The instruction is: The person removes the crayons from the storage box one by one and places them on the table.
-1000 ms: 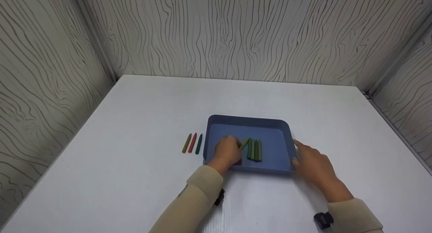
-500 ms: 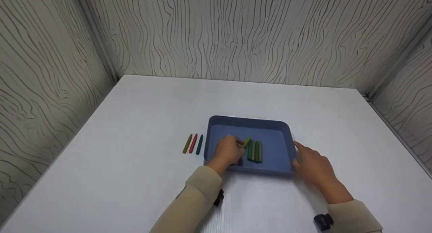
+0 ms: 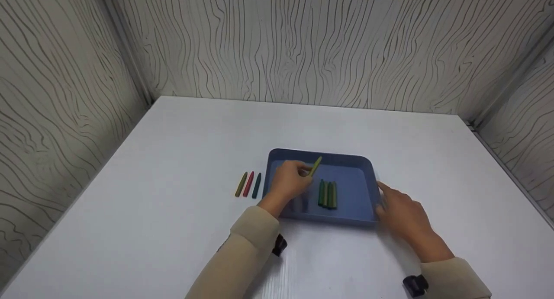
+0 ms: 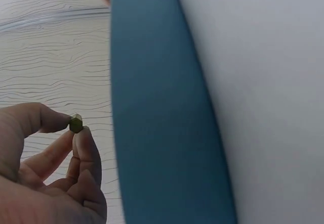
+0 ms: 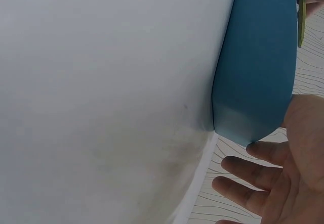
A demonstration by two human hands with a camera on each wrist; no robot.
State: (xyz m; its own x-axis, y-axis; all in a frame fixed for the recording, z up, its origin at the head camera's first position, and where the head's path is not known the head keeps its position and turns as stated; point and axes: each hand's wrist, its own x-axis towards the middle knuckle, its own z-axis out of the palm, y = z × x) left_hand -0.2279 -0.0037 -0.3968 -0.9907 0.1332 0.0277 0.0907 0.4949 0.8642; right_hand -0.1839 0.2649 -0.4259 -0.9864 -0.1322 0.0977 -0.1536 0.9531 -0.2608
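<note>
My left hand (image 3: pixel 291 178) pinches a yellow-green crayon (image 3: pixel 316 166) between thumb and fingertips, above the left part of a shallow blue tray (image 3: pixel 346 217). The crayon tilts with its tip up and away; its flat hexagonal end (image 4: pixel 76 124) faces the left wrist view. Inside the tray, several green and olive crayons (image 3: pixel 327 195) lie side by side. At the tray's right side rests my right hand (image 3: pixel 402 212), fingers spread and fairly straight, one fingertip touching the outside near the front corner. The tray wall (image 5: pixel 255 62) partly hides its thumb.
Left of the tray, an olive crayon (image 3: pixel 241 184), a red crayon (image 3: pixel 248 184) and a dark green crayon (image 3: pixel 256 185) lie in a row on the white table (image 3: pixel 173 160). Wood-patterned panels (image 3: pixel 285 43) enclose the back and sides.
My left hand has risen and moved slightly back, lifting the yellow-green crayon away from the row in the tray. My right hand stays at the tray's side.
</note>
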